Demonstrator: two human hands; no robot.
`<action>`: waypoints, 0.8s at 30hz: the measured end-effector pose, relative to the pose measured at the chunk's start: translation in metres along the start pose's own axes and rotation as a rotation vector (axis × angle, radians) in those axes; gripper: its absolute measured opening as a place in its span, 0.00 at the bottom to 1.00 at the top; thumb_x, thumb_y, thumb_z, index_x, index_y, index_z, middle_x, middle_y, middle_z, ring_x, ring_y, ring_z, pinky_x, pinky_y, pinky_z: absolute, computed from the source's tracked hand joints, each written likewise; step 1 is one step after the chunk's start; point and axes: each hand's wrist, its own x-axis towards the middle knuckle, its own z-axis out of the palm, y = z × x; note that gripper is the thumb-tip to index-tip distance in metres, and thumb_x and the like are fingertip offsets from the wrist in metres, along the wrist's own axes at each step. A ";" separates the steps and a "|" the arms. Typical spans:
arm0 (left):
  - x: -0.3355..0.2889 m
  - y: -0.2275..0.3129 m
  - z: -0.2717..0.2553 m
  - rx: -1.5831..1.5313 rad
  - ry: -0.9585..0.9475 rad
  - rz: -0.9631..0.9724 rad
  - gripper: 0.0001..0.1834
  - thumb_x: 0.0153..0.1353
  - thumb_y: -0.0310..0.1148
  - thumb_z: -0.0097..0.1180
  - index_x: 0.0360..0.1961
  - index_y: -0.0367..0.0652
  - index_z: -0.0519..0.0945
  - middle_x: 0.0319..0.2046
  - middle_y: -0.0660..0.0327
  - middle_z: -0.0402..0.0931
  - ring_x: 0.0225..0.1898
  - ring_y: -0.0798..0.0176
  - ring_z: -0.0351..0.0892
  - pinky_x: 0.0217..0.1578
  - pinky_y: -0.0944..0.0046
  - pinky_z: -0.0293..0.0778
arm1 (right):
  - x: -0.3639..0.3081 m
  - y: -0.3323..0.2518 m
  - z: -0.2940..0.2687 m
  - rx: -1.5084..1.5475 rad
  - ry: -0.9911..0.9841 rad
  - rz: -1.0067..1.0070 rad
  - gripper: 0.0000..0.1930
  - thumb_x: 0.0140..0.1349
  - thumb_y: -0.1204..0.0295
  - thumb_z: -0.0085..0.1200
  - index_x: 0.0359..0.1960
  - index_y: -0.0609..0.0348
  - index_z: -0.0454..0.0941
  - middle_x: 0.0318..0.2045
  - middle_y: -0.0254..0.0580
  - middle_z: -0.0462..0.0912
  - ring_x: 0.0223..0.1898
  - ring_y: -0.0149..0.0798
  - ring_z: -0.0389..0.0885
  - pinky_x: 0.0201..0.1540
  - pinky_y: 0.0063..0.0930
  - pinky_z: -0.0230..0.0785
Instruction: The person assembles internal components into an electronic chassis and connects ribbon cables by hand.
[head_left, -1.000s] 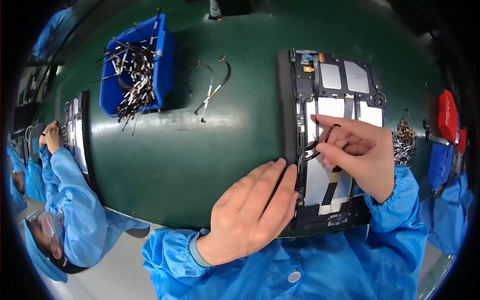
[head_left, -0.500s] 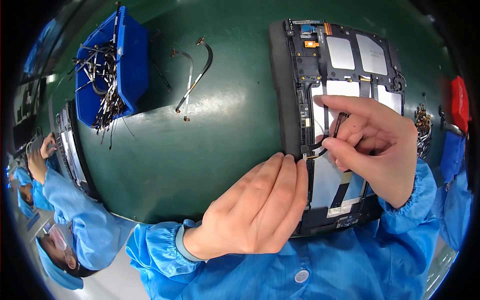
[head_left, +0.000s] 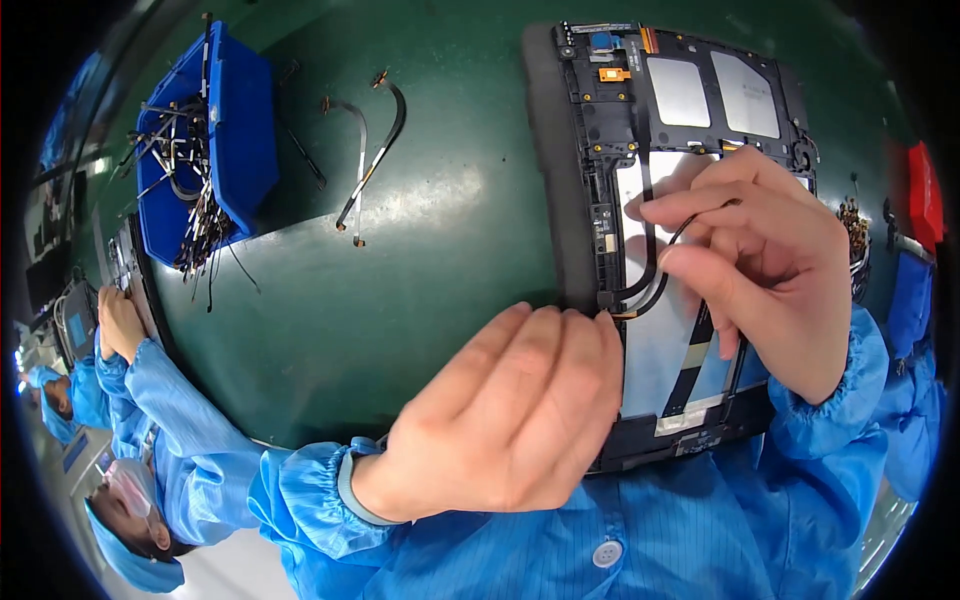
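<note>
An opened tablet-like device point(head_left: 695, 365), with a black frame and silvery plates inside, lies in front of me at the right. My left hand point(head_left: 505, 415) is closed, its fingertips pressed at the device's left edge on the end of a thin black flex cable point(head_left: 655, 293). Its fingertips hide that cable end. From there the cable curves up to my right hand point(head_left: 775, 275), over the silvery area. The right thumb and forefinger are apart, and the cable's loose end lies across the forefinger. Another black cable point(head_left: 647, 190) runs lengthwise along the device.
A blue bin point(head_left: 245, 150) full of cables stands at the far left. Several loose flex cables point(head_left: 372, 165) lie beside it on the green table point(head_left: 440, 280). At the left a co-worker point(head_left: 190, 430) handles another device. More cables point(head_left: 855, 230) and a red bin point(head_left: 922, 195) are at the right.
My right thumb and forefinger have spread, and the cable's end now lies loose across the forefinger. My left fingertips stay at the device's edge. The view has shifted slightly.
</note>
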 end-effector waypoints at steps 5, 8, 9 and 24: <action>-0.016 0.017 -0.011 -0.083 0.039 -0.051 0.12 0.42 0.28 0.56 0.30 0.37 0.84 0.31 0.59 0.78 0.34 0.61 0.81 0.34 0.68 0.82 | 0.001 0.000 0.000 0.146 0.021 0.047 0.09 0.59 0.86 0.51 0.40 0.73 0.80 0.37 0.44 0.76 0.17 0.23 0.75 0.14 0.10 0.62; -0.003 0.024 -0.003 -0.156 0.075 0.016 0.10 0.47 0.30 0.56 0.29 0.37 0.84 0.31 0.59 0.79 0.35 0.62 0.81 0.38 0.68 0.82 | 0.002 0.003 -0.007 0.075 0.021 0.005 0.09 0.59 0.86 0.51 0.40 0.73 0.79 0.37 0.44 0.76 0.17 0.23 0.74 0.14 0.11 0.62; 0.003 0.027 0.000 -0.133 0.060 -0.053 0.08 0.49 0.28 0.57 0.30 0.37 0.83 0.33 0.58 0.80 0.37 0.61 0.82 0.40 0.69 0.81 | 0.003 0.000 -0.005 0.110 0.033 0.045 0.09 0.58 0.86 0.52 0.39 0.72 0.80 0.36 0.44 0.76 0.16 0.22 0.74 0.14 0.11 0.62; 0.010 0.025 0.019 0.040 0.036 -0.077 0.04 0.51 0.24 0.57 0.29 0.39 0.80 0.36 0.57 0.84 0.37 0.65 0.82 0.40 0.75 0.75 | 0.009 0.022 -0.004 -0.118 0.107 -0.174 0.09 0.53 0.86 0.60 0.37 0.66 0.81 0.31 0.37 0.75 0.15 0.18 0.69 0.18 0.09 0.60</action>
